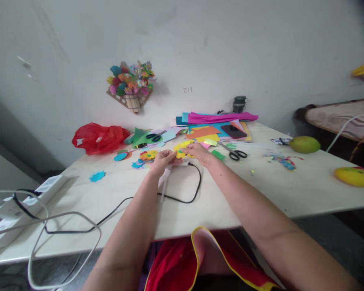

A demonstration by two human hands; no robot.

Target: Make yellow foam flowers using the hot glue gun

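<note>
Near the middle of the table, my left hand (164,159) and my right hand (196,151) are close together, with a yellow paper flower (181,150) between them. My right hand pinches the flower's right side. The fingers of my left hand are closed at its lower left edge; whether they grip the flower or something under it is too small to tell. Just left of my left hand lie yellow and red paper flowers (148,155) and smaller blue ones (137,164). A white translucent object (164,178) shows below my left hand.
Black scissors (237,154) lie right of my hands, another pair (153,136) behind. A black cable (182,201) loops in front. Around are a red plastic bag (99,138), a phone (233,131), coloured sheets (203,132), a green mango (305,144) and a power strip (45,190).
</note>
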